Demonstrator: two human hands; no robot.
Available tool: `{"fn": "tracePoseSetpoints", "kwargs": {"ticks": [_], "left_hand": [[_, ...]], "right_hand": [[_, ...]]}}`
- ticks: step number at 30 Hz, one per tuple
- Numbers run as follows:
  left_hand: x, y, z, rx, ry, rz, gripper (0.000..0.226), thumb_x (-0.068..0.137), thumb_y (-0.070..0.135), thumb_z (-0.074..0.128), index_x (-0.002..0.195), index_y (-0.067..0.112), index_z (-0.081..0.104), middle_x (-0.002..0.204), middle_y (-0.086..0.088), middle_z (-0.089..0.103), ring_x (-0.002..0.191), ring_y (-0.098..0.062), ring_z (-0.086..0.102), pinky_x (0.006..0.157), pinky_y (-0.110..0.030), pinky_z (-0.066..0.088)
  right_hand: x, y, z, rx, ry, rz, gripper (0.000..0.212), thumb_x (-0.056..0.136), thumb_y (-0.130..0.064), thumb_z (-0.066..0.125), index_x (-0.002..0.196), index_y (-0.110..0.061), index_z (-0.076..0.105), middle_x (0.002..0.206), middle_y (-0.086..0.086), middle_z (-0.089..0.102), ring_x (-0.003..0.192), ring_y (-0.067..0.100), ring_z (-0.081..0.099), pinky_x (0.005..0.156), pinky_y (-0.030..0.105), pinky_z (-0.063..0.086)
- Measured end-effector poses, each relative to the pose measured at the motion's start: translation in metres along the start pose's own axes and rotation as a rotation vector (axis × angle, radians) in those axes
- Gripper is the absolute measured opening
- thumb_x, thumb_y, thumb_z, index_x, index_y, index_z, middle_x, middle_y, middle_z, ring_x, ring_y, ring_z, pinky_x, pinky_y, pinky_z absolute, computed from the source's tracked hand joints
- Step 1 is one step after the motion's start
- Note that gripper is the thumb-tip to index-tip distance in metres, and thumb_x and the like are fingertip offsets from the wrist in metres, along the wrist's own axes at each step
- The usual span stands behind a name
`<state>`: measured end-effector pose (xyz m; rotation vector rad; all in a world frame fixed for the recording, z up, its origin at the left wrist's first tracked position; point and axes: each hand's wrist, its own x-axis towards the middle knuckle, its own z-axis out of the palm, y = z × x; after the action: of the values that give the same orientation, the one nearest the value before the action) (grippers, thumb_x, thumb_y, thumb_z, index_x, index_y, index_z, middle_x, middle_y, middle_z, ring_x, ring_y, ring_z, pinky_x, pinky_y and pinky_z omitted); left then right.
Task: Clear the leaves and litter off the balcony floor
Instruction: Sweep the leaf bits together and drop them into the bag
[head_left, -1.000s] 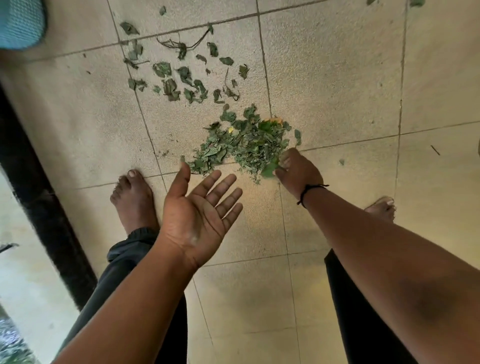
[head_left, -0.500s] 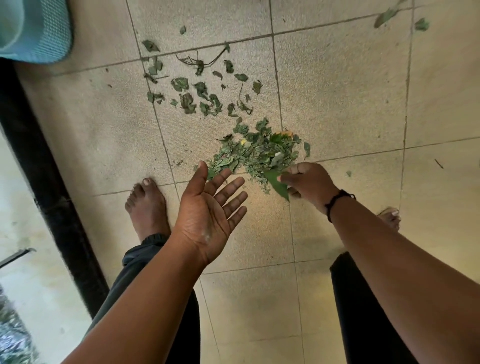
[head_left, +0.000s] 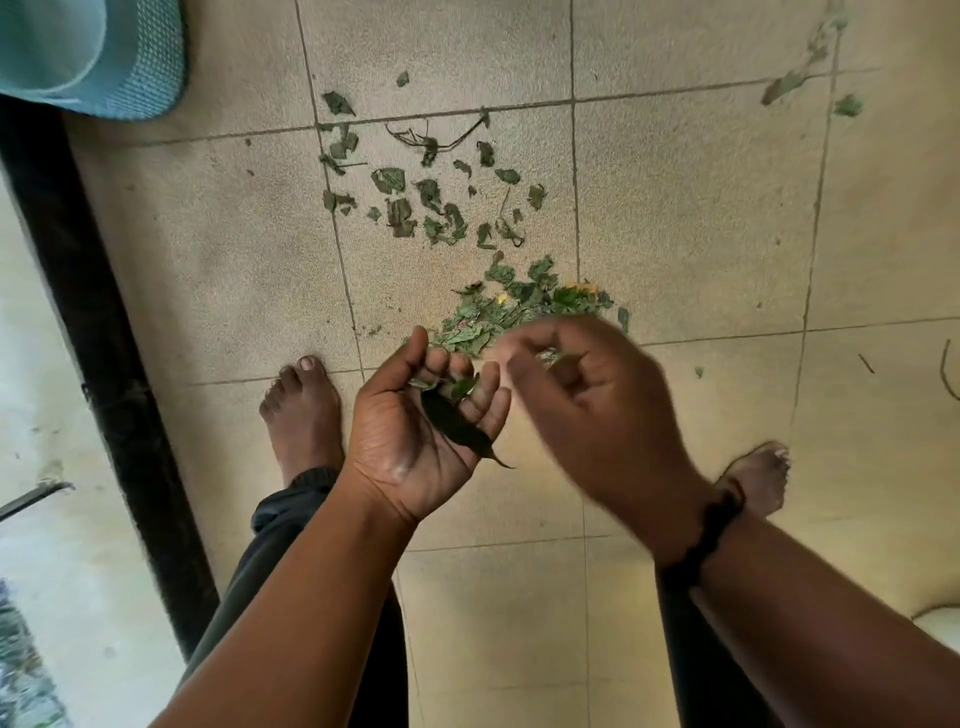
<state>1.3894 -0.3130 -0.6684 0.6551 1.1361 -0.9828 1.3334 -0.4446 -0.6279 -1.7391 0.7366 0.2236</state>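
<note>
1. My left hand (head_left: 421, 441) is cupped palm-up around a long dark leaf (head_left: 457, 423), its axis running 11 to 5 o'clock.
2. My right hand (head_left: 587, 395) is blurred, fingers loosely curled; I cannot tell whether it holds anything.
3. The leaf pile (head_left: 519, 312) lies at 12 o'clock, nearest my right hand, on the floor (head_left: 701, 208).

My bare left foot (head_left: 304, 410) stands flat on the beige floor tiles (head_left: 691, 208), and my right foot (head_left: 756, 480) is planted further right, partly hidden. Dark trouser legs (head_left: 270, 561) run down to both ankles. A black band (head_left: 714, 525) circles my right wrist. At the far left corner lies something teal with a woven texture (head_left: 104, 57). A black strip (head_left: 98, 322) edges the tiles along the left.
</note>
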Motion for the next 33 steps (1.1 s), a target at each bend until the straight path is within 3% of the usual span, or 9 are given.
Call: {"fn": "tracePoseSetpoints", "kwargs": {"ticks": [2, 5, 7, 10, 13, 19, 25, 28, 33], "left_hand": [[-0.003, 0.007, 0.001, 0.013, 0.0, -0.026, 0.039, 0.082, 0.042, 0.06, 0.05, 0.02, 0.057, 0.058, 0.008, 0.056, 0.055, -0.01, 0.062, 0.064, -0.027, 0.058], [-0.004, 0.013, 0.001, 0.017, -0.032, -0.053, 0.049, 0.087, 0.044, 0.055, 0.045, 0.019, 0.05, 0.05, 0.008, 0.045, 0.044, -0.008, 0.047, 0.05, -0.019, 0.049], [-0.001, 0.018, -0.002, 0.026, -0.084, -0.091, 0.057, 0.093, 0.044, 0.052, 0.042, 0.019, 0.045, 0.045, 0.008, 0.039, 0.04, -0.007, 0.04, 0.045, -0.017, 0.042], [0.003, 0.023, -0.007, -0.004, -0.19, -0.145, 0.056, 0.092, 0.038, 0.054, 0.041, 0.019, 0.041, 0.04, 0.007, 0.034, 0.037, -0.006, 0.034, 0.041, -0.019, 0.035], [0.006, 0.026, -0.01, -0.018, -0.257, -0.188, 0.054, 0.091, 0.034, 0.052, 0.041, 0.018, 0.04, 0.037, 0.006, 0.032, 0.037, -0.006, 0.022, 0.039, -0.018, 0.029], [0.004, 0.031, -0.006, -0.057, -0.414, -0.311, 0.048, 0.097, 0.029, 0.052, 0.052, 0.013, 0.047, 0.045, 0.006, 0.027, 0.042, -0.007, 0.024, 0.043, -0.02, 0.03], [-0.001, 0.034, 0.005, -0.115, -0.496, -0.391, 0.023, 0.097, 0.028, 0.056, 0.096, 0.006, 0.063, 0.049, 0.004, 0.033, 0.045, -0.008, 0.03, 0.046, -0.021, 0.03], [0.0, 0.035, 0.001, -0.131, -0.47, -0.406, 0.041, 0.097, 0.028, 0.058, 0.13, 0.005, 0.055, 0.05, 0.003, 0.034, 0.047, -0.009, 0.031, 0.048, -0.022, 0.032], [0.005, 0.032, -0.009, -0.132, -0.48, -0.365, 0.054, 0.097, 0.028, 0.057, 0.141, -0.002, 0.046, 0.052, 0.002, 0.033, 0.05, -0.009, 0.031, 0.051, -0.023, 0.034]], "right_hand": [[0.029, 0.03, -0.007, -0.077, 0.066, 0.025, 0.005, 0.095, -0.023, 0.061, 0.093, -0.025, 0.065, 0.084, -0.016, 0.063, 0.066, -0.003, 0.057, 0.057, 0.01, 0.043], [0.078, 0.107, -0.013, -0.487, -0.015, 0.229, 0.022, 0.093, -0.028, 0.06, 0.115, -0.023, 0.062, 0.123, 0.004, 0.059, 0.109, 0.018, 0.058, 0.089, 0.026, 0.047], [0.098, 0.151, -0.01, -0.597, -0.127, 0.371, 0.059, 0.091, -0.035, 0.064, 0.143, -0.018, 0.042, 0.148, 0.014, 0.037, 0.133, 0.031, 0.041, 0.107, 0.036, 0.038], [0.11, 0.181, 0.008, -0.588, -0.26, 0.417, 0.113, 0.078, -0.055, 0.075, 0.157, -0.021, 0.002, 0.163, 0.012, -0.003, 0.149, 0.036, 0.001, 0.12, 0.05, 0.016], [0.112, 0.191, 0.034, -0.764, -0.325, 0.436, 0.128, 0.074, -0.055, 0.077, 0.154, -0.023, -0.018, 0.159, 0.015, -0.025, 0.146, 0.044, -0.015, 0.118, 0.053, 0.013], [0.104, 0.186, 0.064, -1.064, -0.339, 0.181, 0.095, 0.093, -0.009, 0.053, 0.153, -0.034, -0.017, 0.161, 0.013, -0.019, 0.142, 0.052, 0.01, 0.094, 0.049, 0.052], [0.114, 0.187, 0.059, -1.161, -0.384, 0.082, 0.085, 0.092, 0.007, 0.046, 0.155, -0.035, 0.007, 0.161, 0.011, -0.006, 0.139, 0.054, 0.014, 0.089, 0.048, 0.055], [0.109, 0.192, 0.058, -1.208, -0.391, -0.017, 0.072, 0.095, 0.002, 0.048, 0.155, -0.025, 0.017, 0.158, 0.017, 0.009, 0.137, 0.05, 0.023, 0.09, 0.047, 0.054], [0.108, 0.196, 0.05, -1.264, -0.46, -0.175, 0.05, 0.098, -0.004, 0.048, 0.146, -0.014, 0.036, 0.143, 0.016, 0.034, 0.127, 0.038, 0.039, 0.081, 0.04, 0.054]]}}
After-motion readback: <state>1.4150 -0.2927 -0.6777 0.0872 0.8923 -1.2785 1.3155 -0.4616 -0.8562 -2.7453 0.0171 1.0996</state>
